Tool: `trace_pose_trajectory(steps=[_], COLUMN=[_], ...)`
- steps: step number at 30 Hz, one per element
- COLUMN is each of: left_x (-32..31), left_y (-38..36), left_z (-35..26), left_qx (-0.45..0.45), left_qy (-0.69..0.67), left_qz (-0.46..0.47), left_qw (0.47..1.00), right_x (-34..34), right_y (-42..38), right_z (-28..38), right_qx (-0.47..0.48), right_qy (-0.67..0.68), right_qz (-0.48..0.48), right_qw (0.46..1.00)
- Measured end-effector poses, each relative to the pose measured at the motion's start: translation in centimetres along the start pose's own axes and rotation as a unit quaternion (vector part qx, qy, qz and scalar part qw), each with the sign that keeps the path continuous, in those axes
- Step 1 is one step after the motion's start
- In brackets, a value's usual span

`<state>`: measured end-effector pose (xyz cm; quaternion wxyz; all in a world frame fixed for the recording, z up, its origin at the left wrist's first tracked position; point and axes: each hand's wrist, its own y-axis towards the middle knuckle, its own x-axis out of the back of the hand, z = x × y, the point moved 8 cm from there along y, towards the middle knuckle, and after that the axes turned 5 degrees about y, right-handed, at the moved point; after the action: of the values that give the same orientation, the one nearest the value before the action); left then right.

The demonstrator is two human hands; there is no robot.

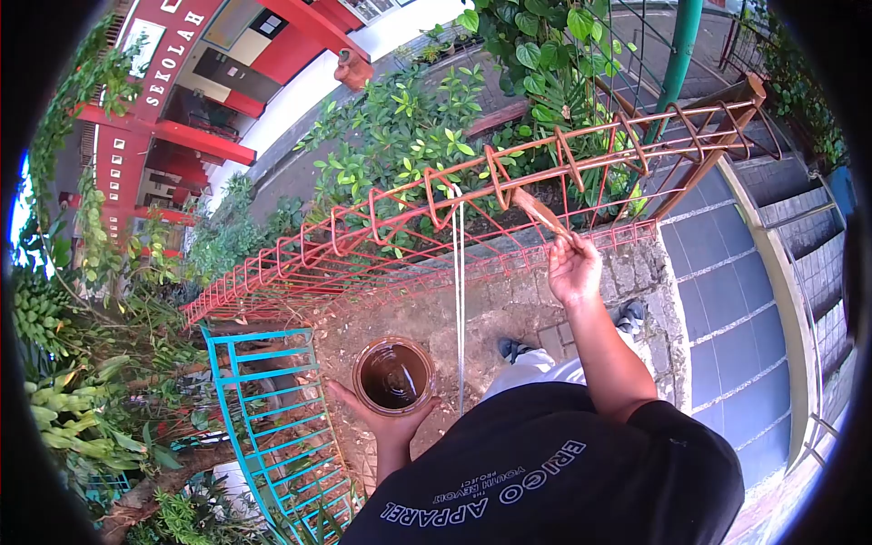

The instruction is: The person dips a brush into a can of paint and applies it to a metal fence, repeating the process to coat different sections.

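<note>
My right hand (pixel 576 269) pinches the handle of a brown-stained paintbrush (pixel 540 213). The brush head overlaps the top of the red-brown wire fence (pixel 490 173) in this view. Lower and to the left, my left hand (pixel 389 421) cradles a round pot (pixel 361 400) from its side and underside, with thumb and fingers spread about it. Dark brown, glossy liquid (pixel 394 374), like paint, lies inside the pot. A pale cord (pixel 459 300) hangs from the fence's top between my two hands.
A turquoise metal gate (pixel 232 381) joins the fence at left. Leafy shrubs (pixel 400 136) grow behind the wires, and a green post (pixel 681 54) rises at upper right. Grey paving (pixel 727 309) and steps lie to the right. My sandalled feet (pixel 631 315) stand close to the fence.
</note>
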<state>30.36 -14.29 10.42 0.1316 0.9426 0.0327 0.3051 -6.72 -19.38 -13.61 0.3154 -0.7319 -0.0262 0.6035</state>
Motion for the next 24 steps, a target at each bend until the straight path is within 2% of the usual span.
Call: trace_pose_trajectory(steps=[5,11,15,18,20,22,24], left_x=[-0.4,-1.0,-0.7,-0.9,-1.1,-1.0,-0.9], left_y=[0.2,0.2,0.1,0.1,0.2,0.1,0.3], left_z=[-0.8,-0.4,-0.6,-0.5,-0.7,-0.8,-0.8], left_qx=[0.006,0.026,0.003,0.021,0.04,0.006,-0.006], left_qy=[-0.042,-0.019,-0.018,-0.023,-0.03,0.002,0.016], left_qz=[-0.009,0.024,0.011,0.018,0.026,0.04,0.043], left_qw=[0.999,0.999,1.0,0.999,0.998,0.999,0.999], right_x=[0.1,-5.2,-6.7,-8.8,-9.7,-9.7,-7.0], right_y=[-0.5,0.7,1.9,2.0,2.2,2.3,3.0], right_z=[2.8,-0.5,-1.8,-3.0,-3.3,-3.4,-2.3], right_qx=[0.036,0.0,0.001,-0.017,-0.037,-0.062,-0.083], right_qy=[-0.018,-0.043,-0.103,-0.123,-0.095,-0.043,0.002], right_qz=[0.009,0.078,0.064,0.059,0.064,0.079,0.078], right_qw=[0.999,0.996,0.993,0.991,0.993,0.994,0.993])
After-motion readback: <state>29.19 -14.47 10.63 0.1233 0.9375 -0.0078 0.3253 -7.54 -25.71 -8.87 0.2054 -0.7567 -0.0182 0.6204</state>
